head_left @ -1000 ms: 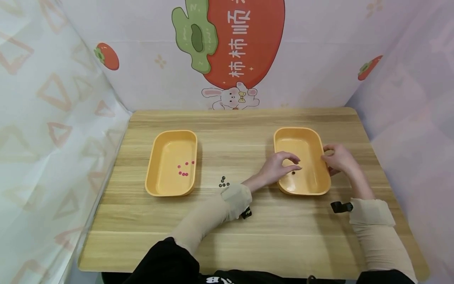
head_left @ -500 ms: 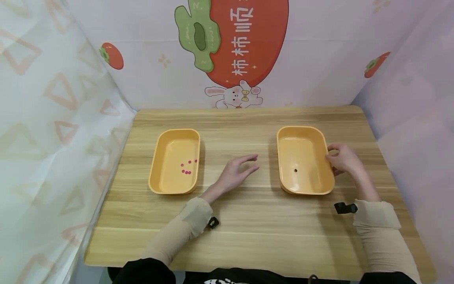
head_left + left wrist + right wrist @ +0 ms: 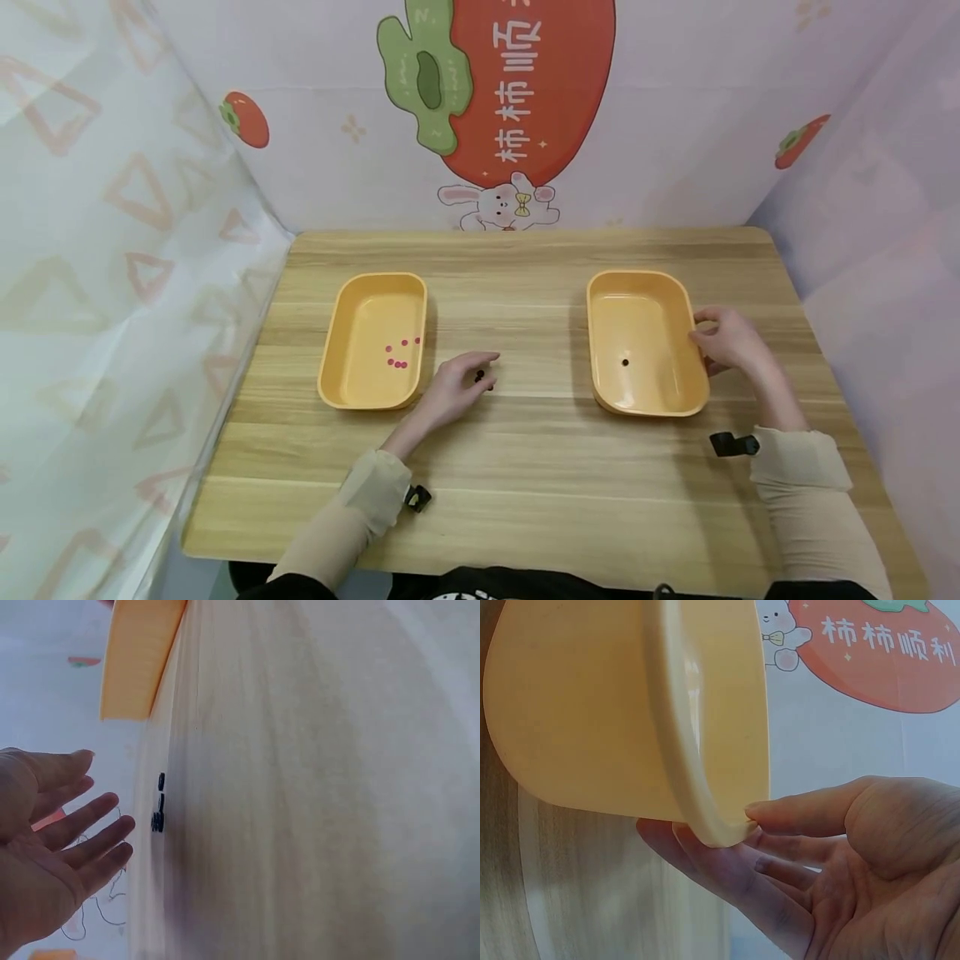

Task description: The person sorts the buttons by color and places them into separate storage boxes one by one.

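Observation:
My left hand (image 3: 450, 390) hovers with relaxed, parted fingers beside a small group of black discs (image 3: 480, 377) on the table, partly hidden by it in the head view. In the left wrist view the discs (image 3: 160, 804) lie just beyond the fingertips, and nothing is in the hand. My right hand (image 3: 726, 340) pinches the right-hand rim of a yellow tray (image 3: 637, 407), thumb on the rim and fingers underneath it outside, as the right wrist view shows. A single black disc (image 3: 626, 362) lies inside that tray.
A second yellow tray (image 3: 352, 400) stands on the left, with several pink discs (image 3: 397, 364) in it. Both trays rest on a wooden table (image 3: 555, 467). A printed cloth (image 3: 667, 117) hangs behind the table.
My left hand has withdrawn from over the right tray and travelled left to the black discs, leaving one disc visible in that tray. The right hand keeps its grip on the rim.

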`<state>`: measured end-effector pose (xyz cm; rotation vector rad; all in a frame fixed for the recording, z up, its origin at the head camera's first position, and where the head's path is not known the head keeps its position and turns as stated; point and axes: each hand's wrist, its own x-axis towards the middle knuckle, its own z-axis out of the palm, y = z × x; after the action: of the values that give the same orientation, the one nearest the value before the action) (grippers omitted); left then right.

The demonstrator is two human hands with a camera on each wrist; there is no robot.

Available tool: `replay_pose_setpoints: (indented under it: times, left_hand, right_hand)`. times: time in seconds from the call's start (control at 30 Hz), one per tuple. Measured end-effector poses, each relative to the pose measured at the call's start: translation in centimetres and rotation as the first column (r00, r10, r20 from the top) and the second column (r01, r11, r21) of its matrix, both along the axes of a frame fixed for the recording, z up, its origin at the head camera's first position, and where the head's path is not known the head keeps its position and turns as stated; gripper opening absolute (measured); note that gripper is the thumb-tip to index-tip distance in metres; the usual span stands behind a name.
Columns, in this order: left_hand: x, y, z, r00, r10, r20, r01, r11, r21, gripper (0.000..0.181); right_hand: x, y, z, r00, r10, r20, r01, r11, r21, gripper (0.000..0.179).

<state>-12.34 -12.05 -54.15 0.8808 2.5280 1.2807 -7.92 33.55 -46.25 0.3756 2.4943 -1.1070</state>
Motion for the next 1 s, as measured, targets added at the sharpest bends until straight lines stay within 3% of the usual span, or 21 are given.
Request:
replay_pose_setpoints:
  times: [0.1, 0.17, 0.23, 0.33, 0.47, 0.57, 0.77, 1.0]
  left_hand:
    - [0.2, -0.5, -0.7, 1.000, 0.021, -0.009, -0.021, 1.000, -0.019, 0.038]
    - [0.2, -0.8, -1.5, 0.998, 0.037, -0.052, -0.039, 0.998, -0.052, 0.037]
    - [0.3, -0.7, -1.4, 0.994, 0.074, -0.085, -0.082, 0.992, -0.093, 0.038]
    - [0.4, -0.7, -1.6, 0.981, 0.160, -0.112, -0.177, 0.970, -0.168, 0.040]
    - [0.3, -0.5, -1.1, 0.964, 0.254, -0.080, -0.266, 0.924, -0.274, 0.038]
    - [0.1, -0.4, -1.0, 0.963, 0.259, -0.079, -0.271, 0.908, -0.319, 0.033]
    - [-0.2, 0.0, -1.2, 0.970, 0.220, -0.107, -0.243, 0.910, -0.336, 0.020]
    - [-0.4, 0.4, -1.4, 0.956, 0.283, -0.076, -0.293, 0.916, -0.274, 0.011]
  right_hand:
    - [0.0, -0.1, 0.0, 1.000, 0.002, 0.002, -0.002, 1.000, 0.008, 0.057]
    - [0.0, -0.1, -0.1, 1.000, 0.005, -0.001, -0.005, 1.000, 0.012, 0.057]
    - [0.0, -0.1, -0.1, 1.000, 0.009, -0.005, -0.009, 1.000, 0.013, 0.056]
    - [0.0, -0.1, -0.1, 1.000, 0.013, -0.004, -0.013, 1.000, 0.014, 0.056]
    - [-0.1, -0.2, 0.0, 1.000, 0.014, -0.001, -0.014, 1.000, 0.026, 0.057]
    - [-0.2, -0.2, 0.0, 1.000, 0.009, 0.004, -0.009, 0.999, 0.037, 0.057]
    - [-0.3, -0.3, 0.0, 1.000, -0.002, 0.027, 0.001, 0.999, 0.046, 0.059]
    - [-0.3, -0.4, 0.1, 1.000, -0.004, 0.024, 0.002, 0.999, 0.049, 0.058]
